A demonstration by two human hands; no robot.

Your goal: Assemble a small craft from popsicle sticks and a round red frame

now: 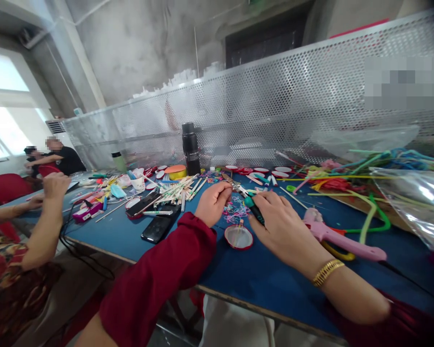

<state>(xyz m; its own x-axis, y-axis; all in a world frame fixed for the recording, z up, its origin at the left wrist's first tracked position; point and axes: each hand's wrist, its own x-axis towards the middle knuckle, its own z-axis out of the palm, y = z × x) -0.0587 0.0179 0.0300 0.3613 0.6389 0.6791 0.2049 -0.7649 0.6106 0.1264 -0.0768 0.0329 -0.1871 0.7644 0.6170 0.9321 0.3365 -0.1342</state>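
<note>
My right hand (275,217) is closed around the dark green handles of a pair of pliers (255,210). Their metal jaws point up and left toward my left hand (213,202), whose fingers are pinched together. What those fingertips hold, if anything, is too small to make out. Beneath and between my hands lies a heap of small coloured loops (237,208). Just in front of it, near me, rests a round red-rimmed disc (238,237) with a pale face.
A pink glue gun (342,236) lies right of my right hand, with coloured stems beyond. Left are a black phone (159,226) and a pile of pale sticks (181,190). A black bottle (191,149) stands before the perforated panel (267,106). A co-worker's arm (45,226) is at far left.
</note>
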